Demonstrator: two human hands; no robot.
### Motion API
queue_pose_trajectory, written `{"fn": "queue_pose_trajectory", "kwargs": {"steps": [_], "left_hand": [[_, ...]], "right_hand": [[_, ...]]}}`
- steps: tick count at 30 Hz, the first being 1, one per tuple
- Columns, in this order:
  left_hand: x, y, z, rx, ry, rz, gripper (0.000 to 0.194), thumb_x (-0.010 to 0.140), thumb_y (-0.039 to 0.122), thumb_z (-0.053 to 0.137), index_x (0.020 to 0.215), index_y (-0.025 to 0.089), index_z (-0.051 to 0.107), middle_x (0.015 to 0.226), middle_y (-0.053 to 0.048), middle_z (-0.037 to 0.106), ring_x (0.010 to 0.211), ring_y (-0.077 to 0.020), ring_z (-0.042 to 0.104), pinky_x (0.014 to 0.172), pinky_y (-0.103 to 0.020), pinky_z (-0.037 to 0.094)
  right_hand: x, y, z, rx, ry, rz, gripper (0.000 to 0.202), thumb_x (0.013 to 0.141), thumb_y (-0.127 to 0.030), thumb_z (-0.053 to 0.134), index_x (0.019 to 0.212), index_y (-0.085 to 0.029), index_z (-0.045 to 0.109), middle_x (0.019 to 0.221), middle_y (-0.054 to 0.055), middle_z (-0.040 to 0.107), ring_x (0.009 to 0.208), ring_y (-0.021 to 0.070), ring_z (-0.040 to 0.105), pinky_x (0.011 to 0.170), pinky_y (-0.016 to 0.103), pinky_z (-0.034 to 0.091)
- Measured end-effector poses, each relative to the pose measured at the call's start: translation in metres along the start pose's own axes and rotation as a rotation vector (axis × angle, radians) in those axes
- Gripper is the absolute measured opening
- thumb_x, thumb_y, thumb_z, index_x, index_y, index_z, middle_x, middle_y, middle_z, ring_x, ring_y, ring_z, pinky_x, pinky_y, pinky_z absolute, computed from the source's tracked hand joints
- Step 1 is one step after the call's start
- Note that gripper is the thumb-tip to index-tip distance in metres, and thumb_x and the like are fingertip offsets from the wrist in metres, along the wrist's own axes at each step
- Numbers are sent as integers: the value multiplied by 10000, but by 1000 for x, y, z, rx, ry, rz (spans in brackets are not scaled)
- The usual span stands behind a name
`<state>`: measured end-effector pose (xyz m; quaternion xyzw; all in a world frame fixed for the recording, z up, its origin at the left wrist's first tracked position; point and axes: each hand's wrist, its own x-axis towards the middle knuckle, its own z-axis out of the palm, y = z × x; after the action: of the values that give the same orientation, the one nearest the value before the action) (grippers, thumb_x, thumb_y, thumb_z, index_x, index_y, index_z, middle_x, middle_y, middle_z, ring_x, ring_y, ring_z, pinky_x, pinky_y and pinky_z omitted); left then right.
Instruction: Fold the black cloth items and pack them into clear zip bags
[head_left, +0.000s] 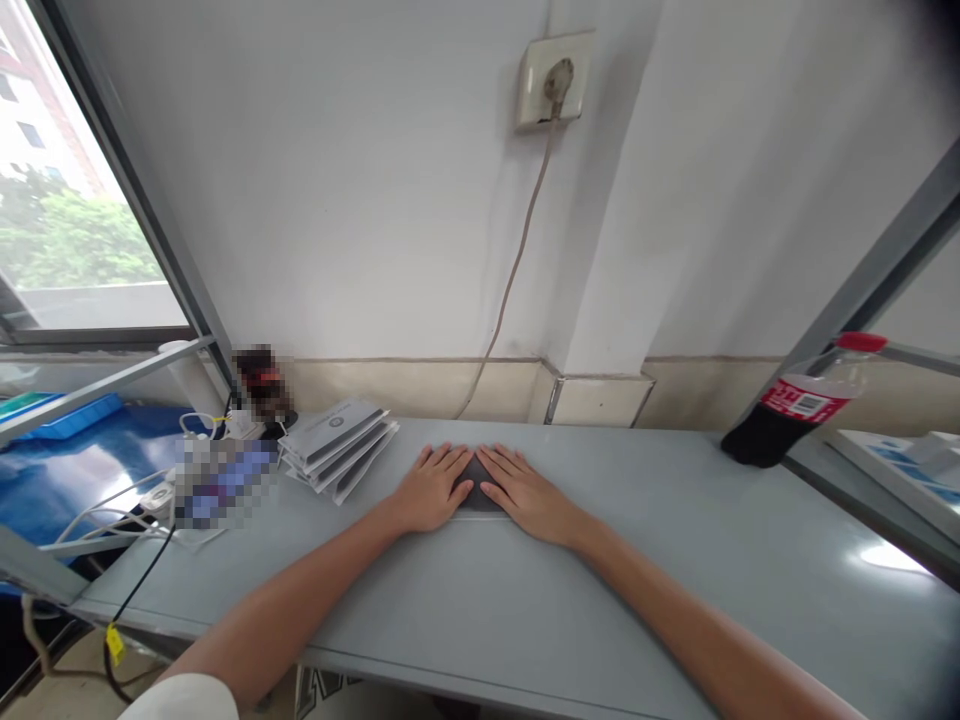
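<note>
My left hand (435, 490) lies flat, palm down, with its fingers stretched out. Mirroring it, my right hand (536, 495) rests flat too, and the fingertips of both come close together. Between and partly under them is a thin dark grey flat piece (484, 500) with a pale front edge; the hands cover most of it, and I cannot make out its kind. Left of my left hand, a fanned stack of grey-white printed envelopes or booklets (337, 440) lies on the grey table (480, 600).
A cola bottle (799, 405) with a red cap stands at the right, near a metal frame post. White cables (112, 500) and blurred items clutter the left end. A plugged-in cord (521, 250) hangs down the wall behind from a socket (556, 80).
</note>
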<state>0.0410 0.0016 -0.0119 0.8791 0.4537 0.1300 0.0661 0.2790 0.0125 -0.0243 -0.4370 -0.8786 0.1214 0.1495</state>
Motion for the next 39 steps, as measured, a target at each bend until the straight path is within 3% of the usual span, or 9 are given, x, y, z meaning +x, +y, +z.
{"fn": "queue_pose_trajectory", "kwargs": {"steps": [16,19,25,31,35,39], "left_hand": [[-1,2,-4,-33,-10,-10,615,1107,515,306,1657,239,311,1716,-71,325,1597,-306,257,1300,-564,171],[0,-1,-6,-86,1,-17,600,1097,508,369,1639,251,351,1700,-77,358,1584,-284,302,1302,-549,186],[2,-6,-4,-132,41,-34,589,1074,482,469,1597,217,416,1669,-102,413,1564,-289,349,1299,-545,214],[1,-1,-4,-98,124,-44,513,1072,426,479,1534,202,482,1576,-123,540,1506,-275,444,1291,-530,255],[4,11,-29,-30,225,40,435,1091,403,425,1457,215,568,1539,-103,582,1457,-249,500,1299,-486,244],[4,4,-83,55,321,41,456,1081,483,413,1382,228,642,1475,-97,632,1381,-276,555,1228,-456,363]], "right_hand": [[-1,0,3,-36,16,-1,731,1079,-649,201,1681,-238,261,1725,59,304,1623,276,182,1327,530,163],[-2,-5,-1,-31,-16,25,776,1058,-694,212,1689,-243,224,1736,65,270,1627,294,159,1322,566,133],[-3,-10,-9,-22,-92,25,1043,902,-869,424,1703,-271,128,1764,71,164,1629,382,52,1309,616,65],[-3,-11,-9,-1,-80,39,997,917,-860,403,1699,-289,167,1760,72,199,1628,383,67,1303,616,90],[-4,-10,-7,-42,-29,120,990,929,-854,372,1695,-249,207,1753,101,222,1621,415,81,1286,654,129],[-4,-6,-8,-76,25,126,904,991,-787,309,1700,-241,179,1753,89,222,1620,422,66,1280,673,139]]}}
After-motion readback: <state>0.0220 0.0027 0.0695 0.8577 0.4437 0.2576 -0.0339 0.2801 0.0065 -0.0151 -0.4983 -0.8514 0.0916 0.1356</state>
